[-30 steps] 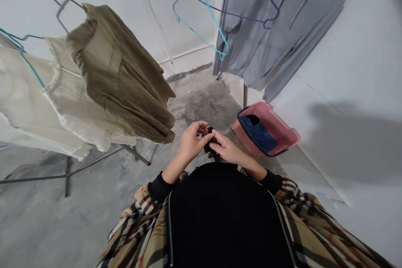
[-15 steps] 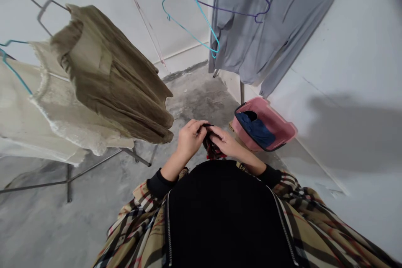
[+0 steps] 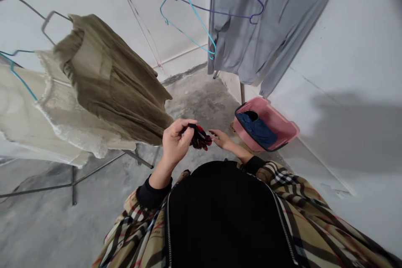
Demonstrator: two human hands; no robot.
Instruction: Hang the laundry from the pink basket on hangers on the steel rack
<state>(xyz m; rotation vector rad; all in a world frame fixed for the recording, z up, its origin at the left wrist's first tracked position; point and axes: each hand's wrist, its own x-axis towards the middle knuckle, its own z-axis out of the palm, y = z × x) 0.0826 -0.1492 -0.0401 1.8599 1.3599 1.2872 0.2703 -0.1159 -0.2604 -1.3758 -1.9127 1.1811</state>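
Observation:
My left hand (image 3: pixel 176 141) is closed, pinching the top edge of a small black-and-red cloth garment (image 3: pixel 201 137) between thumb and fingers. The garment is bunched up and stretches out to the right of that hand; its exact kind does not show. My right hand (image 3: pixel 222 139) is just to the right of the garment's loose end, fingers stretched out towards it with a small gap between. Both hands are in front of my body, above the grey floor.
An olive shirt (image 3: pixel 109 79) and pale lace-edged clothes (image 3: pixel 72 109) hang on the left. Bare turquoise (image 3: pixel 205 29) and purple hangers (image 3: pixel 216 11) hang ahead, before a grey garment (image 3: pixel 251 37). A pink basket (image 3: pixel 284 123) holding dark blue cloth (image 3: pixel 259 129) stands right.
My right hand has let go of the garment and drawn slightly right. My left hand has moved left and towards me, carrying the garment, which now shows more fully.

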